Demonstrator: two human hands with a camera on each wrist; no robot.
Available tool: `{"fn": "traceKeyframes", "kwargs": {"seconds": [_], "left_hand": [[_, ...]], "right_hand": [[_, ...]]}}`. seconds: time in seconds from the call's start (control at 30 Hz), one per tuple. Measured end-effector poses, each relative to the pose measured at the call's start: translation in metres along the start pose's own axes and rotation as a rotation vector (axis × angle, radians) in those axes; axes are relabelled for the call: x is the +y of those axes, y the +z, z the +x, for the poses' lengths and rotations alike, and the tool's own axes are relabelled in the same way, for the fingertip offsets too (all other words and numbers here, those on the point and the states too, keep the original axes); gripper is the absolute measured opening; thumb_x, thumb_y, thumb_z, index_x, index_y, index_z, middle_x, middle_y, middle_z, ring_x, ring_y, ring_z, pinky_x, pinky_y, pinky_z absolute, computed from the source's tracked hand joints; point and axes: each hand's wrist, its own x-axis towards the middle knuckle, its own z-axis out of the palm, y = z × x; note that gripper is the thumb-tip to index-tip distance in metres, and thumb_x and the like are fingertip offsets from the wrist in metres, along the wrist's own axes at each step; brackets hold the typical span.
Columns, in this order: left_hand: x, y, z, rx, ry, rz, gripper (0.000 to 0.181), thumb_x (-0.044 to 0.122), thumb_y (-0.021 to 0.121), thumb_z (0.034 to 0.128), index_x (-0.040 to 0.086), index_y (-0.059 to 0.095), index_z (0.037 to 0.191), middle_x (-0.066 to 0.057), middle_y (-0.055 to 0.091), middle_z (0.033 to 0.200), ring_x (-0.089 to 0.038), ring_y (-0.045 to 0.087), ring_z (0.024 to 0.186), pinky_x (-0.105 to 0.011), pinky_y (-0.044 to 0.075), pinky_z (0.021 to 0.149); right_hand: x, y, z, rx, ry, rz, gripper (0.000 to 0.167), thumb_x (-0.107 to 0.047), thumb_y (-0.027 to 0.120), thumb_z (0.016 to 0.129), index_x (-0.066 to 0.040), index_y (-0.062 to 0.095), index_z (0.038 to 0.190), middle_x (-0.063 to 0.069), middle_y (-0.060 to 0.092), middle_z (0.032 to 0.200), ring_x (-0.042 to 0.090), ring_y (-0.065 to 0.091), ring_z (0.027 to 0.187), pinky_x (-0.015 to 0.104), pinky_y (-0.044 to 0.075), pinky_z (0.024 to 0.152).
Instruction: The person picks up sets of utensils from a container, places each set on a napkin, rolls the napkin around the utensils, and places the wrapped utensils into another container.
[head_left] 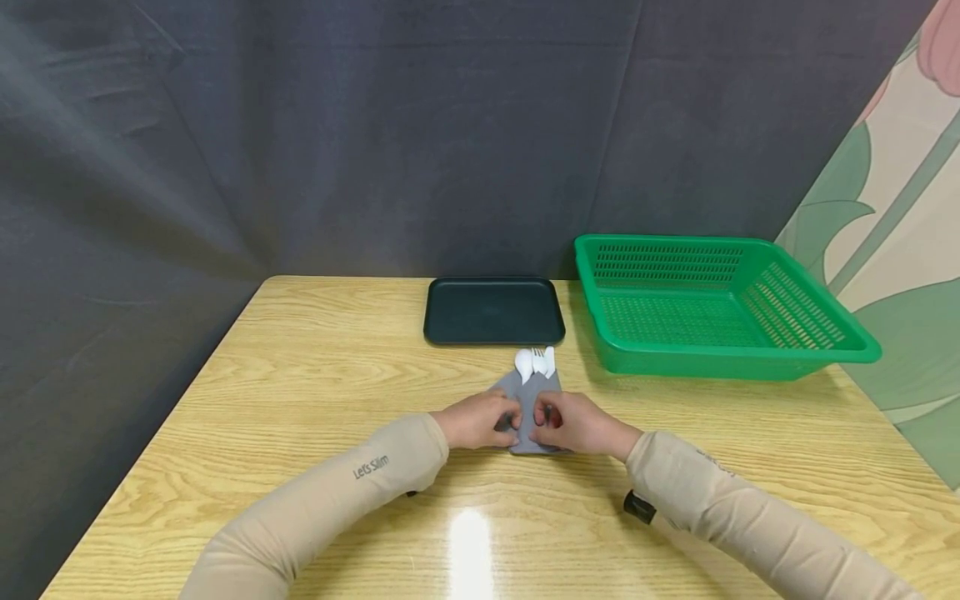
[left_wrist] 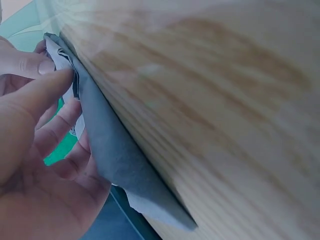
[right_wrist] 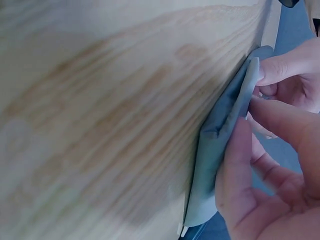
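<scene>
A grey cloth napkin [head_left: 528, 422], partly folded, lies on the table between both hands. A white spoon [head_left: 523, 364], a white fork [head_left: 538, 361] and a white knife [head_left: 551, 362] stick out of its far end, their lower parts covered by cloth. On the left side, the left hand [head_left: 478, 420] has thumb and fingers curled at the napkin's near part. The right hand [head_left: 581, 423] faces it from the other side, fingers curled at the cloth. Both wrist views show thumb and fingertips at the napkin's folded edge [left_wrist: 112, 142], which stands slightly raised in the right wrist view.
A black tray [head_left: 493, 342] lies just beyond the cutlery, at the table's back edge. To the right of it stands a green plastic basket [head_left: 697, 360] with slotted walls. A dark curtain [head_left: 420, 142] hangs behind the wooden table [head_left: 315, 350].
</scene>
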Motion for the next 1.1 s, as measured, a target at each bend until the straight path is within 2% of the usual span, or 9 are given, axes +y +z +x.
{"fn": "traceKeyframes", "kwargs": {"seconds": [0.23,0.43,0.63,0.83,1.1], "left_hand": [[0.000,0.000,0.000,0.007,-0.006,-0.005,0.015,0.020,0.069,0.0842,0.010,0.059,0.088,-0.004,0.052,0.089,-0.010,0.042,0.077,-0.020,0.036,0.067],[0.000,0.000,0.000,0.023,-0.016,-0.061,0.015,0.017,0.071,0.0810,0.008,0.062,0.089,-0.004,0.053,0.088,-0.010,0.043,0.075,-0.019,0.036,0.066],[-0.002,0.001,0.001,0.032,-0.028,-0.086,0.017,0.017,0.072,0.0788,0.007,0.062,0.089,-0.002,0.051,0.085,-0.009,0.042,0.073,-0.018,0.035,0.064],[-0.003,0.001,0.002,0.019,-0.032,-0.088,0.019,0.017,0.072,0.0775,0.007,0.062,0.090,-0.002,0.052,0.085,-0.009,0.042,0.073,-0.018,0.035,0.064],[-0.004,0.000,0.002,0.017,-0.045,-0.140,0.024,0.016,0.076,0.0747,0.006,0.063,0.092,-0.005,0.058,0.091,-0.008,0.045,0.076,-0.017,0.039,0.067]], "right_hand": [[-0.003,0.003,0.001,0.008,-0.094,-0.043,0.012,-0.010,0.068,0.082,-0.009,0.059,0.090,-0.002,0.052,0.066,0.005,0.042,0.058,0.018,0.036,0.053],[-0.006,0.009,0.002,0.050,-0.183,-0.113,0.015,-0.014,0.072,0.080,-0.009,0.061,0.088,-0.005,0.050,0.062,0.000,0.038,0.054,0.015,0.034,0.051],[-0.011,0.011,0.002,0.093,-0.208,-0.155,0.019,-0.019,0.076,0.077,-0.009,0.062,0.086,-0.005,0.051,0.062,-0.001,0.037,0.054,0.014,0.033,0.050],[-0.012,0.011,0.003,0.082,-0.220,-0.166,0.020,-0.019,0.077,0.076,-0.009,0.062,0.085,-0.003,0.052,0.062,-0.001,0.037,0.054,0.014,0.032,0.050],[-0.011,0.011,0.004,0.075,-0.230,-0.177,0.023,-0.020,0.078,0.075,-0.010,0.063,0.089,-0.001,0.062,0.074,-0.001,0.044,0.062,0.013,0.039,0.057]]}}
